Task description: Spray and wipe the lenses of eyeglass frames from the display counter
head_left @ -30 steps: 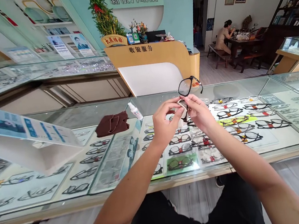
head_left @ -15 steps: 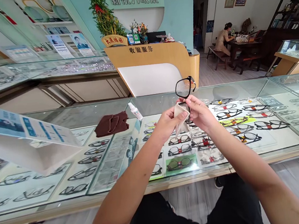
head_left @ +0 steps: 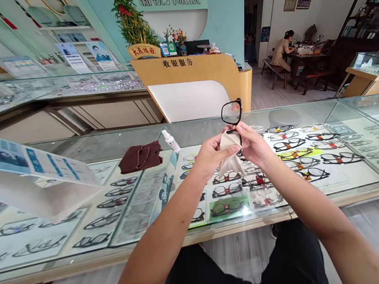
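Black-framed eyeglasses are held on end above the glass counter, one lens up and the other low between my hands. My right hand is closed on the frame near its bridge. A pale beige cleaning cloth is pinched in my left hand, wrapped around the lower lens, with its loose end hanging down. The cloth hides most of that lens. To the left on the counter stand a small white spray bottle and, beside it, a dark brown drawstring pouch lying flat.
Beneath the glass top of the display counter lie several rows of eyeglasses. A folded card sign stands at left. Beyond is a wooden cashier desk; a person sits at a far table.
The glasses have turned slightly, so the temple arm beside the upper lens no longer shows. The cloth has shifted over the lower lens and hangs more spread out.
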The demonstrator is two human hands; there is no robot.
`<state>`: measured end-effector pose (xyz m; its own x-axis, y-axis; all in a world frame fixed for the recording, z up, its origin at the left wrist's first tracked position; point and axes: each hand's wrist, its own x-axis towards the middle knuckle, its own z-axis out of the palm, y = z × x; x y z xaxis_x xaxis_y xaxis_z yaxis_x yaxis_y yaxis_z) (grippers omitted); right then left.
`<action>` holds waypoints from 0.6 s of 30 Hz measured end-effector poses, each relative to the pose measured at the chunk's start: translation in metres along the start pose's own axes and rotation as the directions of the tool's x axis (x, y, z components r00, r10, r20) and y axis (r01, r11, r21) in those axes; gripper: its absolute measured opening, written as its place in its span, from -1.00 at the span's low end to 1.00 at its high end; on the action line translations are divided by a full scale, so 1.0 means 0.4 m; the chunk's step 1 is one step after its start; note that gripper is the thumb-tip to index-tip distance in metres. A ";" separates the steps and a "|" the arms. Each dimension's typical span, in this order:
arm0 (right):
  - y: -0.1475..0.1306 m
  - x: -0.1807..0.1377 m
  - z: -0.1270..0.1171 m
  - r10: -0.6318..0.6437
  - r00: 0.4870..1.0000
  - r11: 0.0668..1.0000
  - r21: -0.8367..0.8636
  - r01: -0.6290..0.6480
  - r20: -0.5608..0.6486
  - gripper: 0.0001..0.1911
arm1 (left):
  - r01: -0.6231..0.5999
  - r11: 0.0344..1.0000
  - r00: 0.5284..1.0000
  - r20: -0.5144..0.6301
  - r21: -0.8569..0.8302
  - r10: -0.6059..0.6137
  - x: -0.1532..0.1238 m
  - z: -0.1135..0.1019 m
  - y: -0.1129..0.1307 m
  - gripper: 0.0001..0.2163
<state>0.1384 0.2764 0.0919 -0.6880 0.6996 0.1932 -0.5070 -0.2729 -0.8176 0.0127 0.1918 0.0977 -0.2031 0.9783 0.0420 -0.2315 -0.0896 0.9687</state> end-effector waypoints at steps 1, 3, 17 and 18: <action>-0.001 0.001 -0.002 0.001 1.000 1.000 -0.015 -0.001 -0.003 -0.58 | 0.001 1.000 1.000 0.004 0.003 -0.001 -0.001 0.000 0.001 -0.46; -0.003 0.002 -0.006 -0.004 1.000 0.999 -0.032 0.004 -0.009 -0.58 | -0.004 1.000 1.000 0.020 0.018 0.003 0.000 -0.004 0.001 -0.47; -0.008 -0.003 -0.010 0.033 0.999 0.999 -0.009 -0.032 0.018 -0.56 | 0.025 1.000 0.997 0.075 0.010 -0.026 0.021 -0.032 -0.016 -0.43; -0.008 -0.003 -0.009 0.035 0.999 0.999 -0.012 -0.034 0.019 -0.56 | 0.022 1.000 0.996 0.089 0.015 -0.023 0.021 -0.033 -0.017 -0.43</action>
<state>0.1427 0.2790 0.0923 -0.7147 0.6772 0.1750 -0.4769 -0.2889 -0.8301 -0.0001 0.1983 0.0882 -0.1119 0.9929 0.0412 -0.2217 -0.0654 0.9729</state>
